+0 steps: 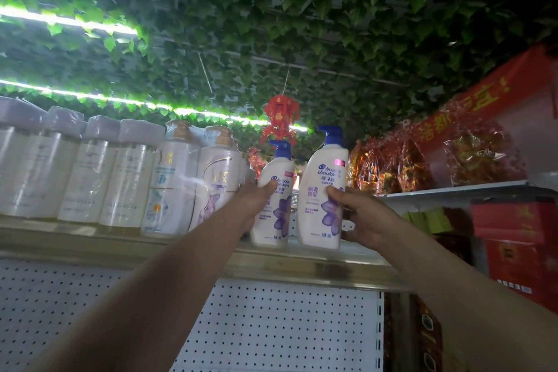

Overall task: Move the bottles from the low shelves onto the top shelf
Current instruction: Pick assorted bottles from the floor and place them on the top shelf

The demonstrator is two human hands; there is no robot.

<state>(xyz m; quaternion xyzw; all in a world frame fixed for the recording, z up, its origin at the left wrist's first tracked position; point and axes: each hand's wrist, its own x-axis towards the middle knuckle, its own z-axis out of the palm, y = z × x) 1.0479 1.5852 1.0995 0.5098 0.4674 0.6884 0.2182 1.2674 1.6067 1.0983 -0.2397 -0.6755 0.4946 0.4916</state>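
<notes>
A person reaches up with both arms to the top shelf [302, 263] of a shop display, seen from a head camera looking upward. Each hand holds 1 white pump bottle with a blue cap and a purple flower on its label. The left hand [256, 202] wraps around the smaller bottle [276, 199], thumb across the front of the label and fingers hidden behind it. The right hand [359, 214] grips the larger bottle [323, 190] from its right side, thumb pressed on the front near the flower, fingers curled behind.

Both bottles stand upright at the shelf's front edge, side by side and close together (whether their bases already rest fully on the shelf cannot be told). This looks like the placing step: the 2 bottles are being set down. The next move probably calls for easing them back from the edge, then loosening both grips without tipping them.

To the left, a row of shrink-wrapped pale bottles [90, 172] fills the same shelf. Red cellophane gift baskets [389, 166] sit on a neighbouring shelf to the right, under a leafy green ceiling [302, 24].
</notes>
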